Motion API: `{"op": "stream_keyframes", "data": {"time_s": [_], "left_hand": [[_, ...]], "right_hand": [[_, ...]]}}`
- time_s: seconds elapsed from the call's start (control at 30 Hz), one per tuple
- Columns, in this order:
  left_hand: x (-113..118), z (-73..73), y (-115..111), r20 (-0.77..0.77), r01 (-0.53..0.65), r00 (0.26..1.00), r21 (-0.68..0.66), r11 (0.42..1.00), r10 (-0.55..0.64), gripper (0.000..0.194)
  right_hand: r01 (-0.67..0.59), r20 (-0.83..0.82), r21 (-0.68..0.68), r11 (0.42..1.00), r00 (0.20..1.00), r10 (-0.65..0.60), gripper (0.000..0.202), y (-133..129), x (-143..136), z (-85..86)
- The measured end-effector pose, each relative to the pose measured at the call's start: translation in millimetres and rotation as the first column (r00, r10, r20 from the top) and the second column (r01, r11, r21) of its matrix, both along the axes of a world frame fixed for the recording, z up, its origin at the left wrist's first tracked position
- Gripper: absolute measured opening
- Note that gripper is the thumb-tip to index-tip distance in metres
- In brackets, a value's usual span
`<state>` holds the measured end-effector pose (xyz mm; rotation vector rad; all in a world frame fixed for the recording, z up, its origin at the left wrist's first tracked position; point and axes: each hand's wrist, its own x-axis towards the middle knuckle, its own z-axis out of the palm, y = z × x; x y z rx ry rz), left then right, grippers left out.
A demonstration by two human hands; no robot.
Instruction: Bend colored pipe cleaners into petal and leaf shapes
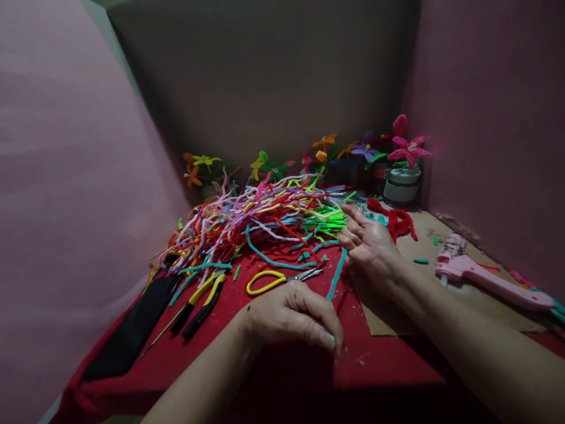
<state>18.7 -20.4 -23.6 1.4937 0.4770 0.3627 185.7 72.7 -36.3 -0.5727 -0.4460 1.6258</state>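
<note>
My left hand (300,315) is low over the front of the table, its thumb and fingers pinched together and pointing down. A speck of teal shows at the fingertips, too small to name. My right hand (368,244) is raised at the board's left edge with its fingers curled and the index finger reaching further out. A teal pipe cleaner (338,274) meets its underside; whether the fingers grip it is hidden. Left of that hand spreads a big heap of coloured pipe cleaners (256,215), with a bright green bundle (329,221). Yellow-handled scissors (267,282) lie behind my left hand.
Yellow-and-black pliers (200,303) and a black flat case (135,330) lie at left on the red cloth (388,365). A pink glue gun (494,280) rests on cardboard (397,315) at right, near red pipe cleaners (399,224). Pipe-cleaner flowers (408,150) stand behind.
</note>
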Motion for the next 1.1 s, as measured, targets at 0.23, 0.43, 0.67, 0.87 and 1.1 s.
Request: {"op": "stream_keyframes", "data": {"time_s": [0.23,0.43,0.67,0.87,1.1], "left_hand": [[-22.8,16.7,9.8,-0.092,-0.036,0.995,0.153,0.988,0.051,0.035],[-56.7,2.9,92.1,-0.011,-0.024,0.411,0.999,0.023,0.912,0.036],[-86.7,12.7,180.2,-0.084,0.148,0.366,0.989,0.031,0.927,0.031],[-98.1,31.5,217.0,-0.152,-0.172,0.42,0.955,0.243,0.895,0.036],[-107.7,29.1,223.8,-0.242,-0.408,0.488,0.786,0.464,0.839,0.038]], "right_hand": [[-0.207,-0.046,-0.025,0.978,0.978,0.206,0.026,-7.9,-8.0,-5.1],[-0.371,-0.027,-0.052,0.927,0.929,0.37,0.026,-13.6,-18.1,-12.5],[-0.406,-0.021,-0.036,0.913,0.914,0.405,0.027,-14.4,-19.2,-17.4],[-0.442,-0.032,-0.032,0.896,0.897,0.441,0.028,-15.8,-20.6,-19.2],[-0.454,-0.052,-0.064,0.889,0.891,0.452,0.029,-16.1,-22.7,-19.9]]}}
